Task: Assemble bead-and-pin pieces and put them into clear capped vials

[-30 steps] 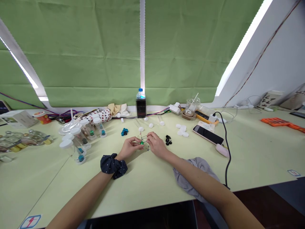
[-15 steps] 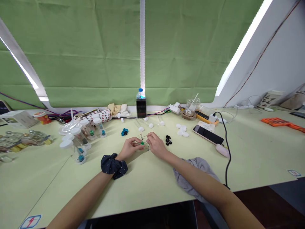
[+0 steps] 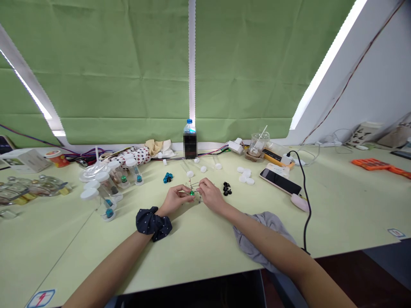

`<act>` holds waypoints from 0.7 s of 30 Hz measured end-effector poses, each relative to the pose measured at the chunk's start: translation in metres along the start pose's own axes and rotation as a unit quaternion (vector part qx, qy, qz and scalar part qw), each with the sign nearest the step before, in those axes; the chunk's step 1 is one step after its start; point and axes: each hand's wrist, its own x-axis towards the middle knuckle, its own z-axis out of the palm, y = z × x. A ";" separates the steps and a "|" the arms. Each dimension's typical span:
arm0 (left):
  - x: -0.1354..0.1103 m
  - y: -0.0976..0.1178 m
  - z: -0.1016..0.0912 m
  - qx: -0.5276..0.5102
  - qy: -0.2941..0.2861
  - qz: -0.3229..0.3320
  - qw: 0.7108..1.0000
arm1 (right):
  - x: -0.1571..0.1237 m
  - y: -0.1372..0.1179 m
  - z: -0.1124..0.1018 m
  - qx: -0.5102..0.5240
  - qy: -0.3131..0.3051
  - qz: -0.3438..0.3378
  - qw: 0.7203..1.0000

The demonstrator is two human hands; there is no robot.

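My left hand [image 3: 173,199] and my right hand [image 3: 208,195] meet at the middle of the pale green table [image 3: 58,239], pinching a small wire frame [image 3: 192,187] from both sides. A green bead [image 3: 192,193] sits on the wire between my fingertips. Just beyond my hands lie a cluster of blue beads [image 3: 167,177] on the left and a cluster of black beads [image 3: 227,188] on the right. A dark dotted scrunchie [image 3: 153,223] circles my left wrist. Several small clear vials with white lids [image 3: 109,192] stand left of my left hand, some holding blue or green beads.
Several white caps [image 3: 245,175] lie right of the black beads, near a phone [image 3: 280,181]. A black cable [image 3: 306,201] runs to the front table edge. A grey cloth [image 3: 260,237] lies under my right forearm. A water bottle [image 3: 189,128] stands at the back.
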 end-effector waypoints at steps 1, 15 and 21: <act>0.000 0.000 0.000 0.001 0.000 0.001 1.000 | 0.000 0.000 0.000 0.002 -0.001 0.001 1.000; 0.000 0.001 0.000 -0.001 -0.007 0.003 1.000 | 0.001 -0.001 0.000 -0.005 -0.036 0.036 0.999; -0.001 0.000 0.000 0.004 -0.016 0.001 1.000 | 0.002 -0.003 -0.002 0.084 -0.031 0.022 0.996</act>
